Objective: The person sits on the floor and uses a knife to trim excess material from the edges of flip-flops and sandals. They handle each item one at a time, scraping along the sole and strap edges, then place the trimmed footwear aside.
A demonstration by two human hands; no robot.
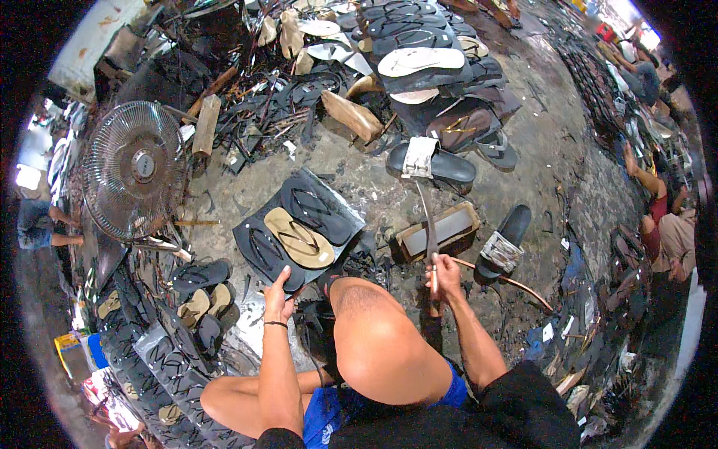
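My left hand (278,298) is closed on the near edge of a dark rubber sheet (345,212), its thumb on top. On that sheet lie a tan flip-flop (299,238) and black flip-flops (314,203) on either side of it. In my right hand (446,275) is a long knife (429,217), gripped by its handle with the curved blade pointing away from me. A grey sharpening-stone-like block in a wooden frame (440,230) lies just beyond that hand. To its right rests a black slide sandal (511,230) with a patterned strap.
A standing fan (142,166) is at the left. Stacked flip-flops and soles (419,63) lie at the far side, near a wooden block (351,116) and black rubber scraps (262,112). Another slide sandal (452,170) lies ahead. More flip-flops (196,307) spread at the left. People sit far right.
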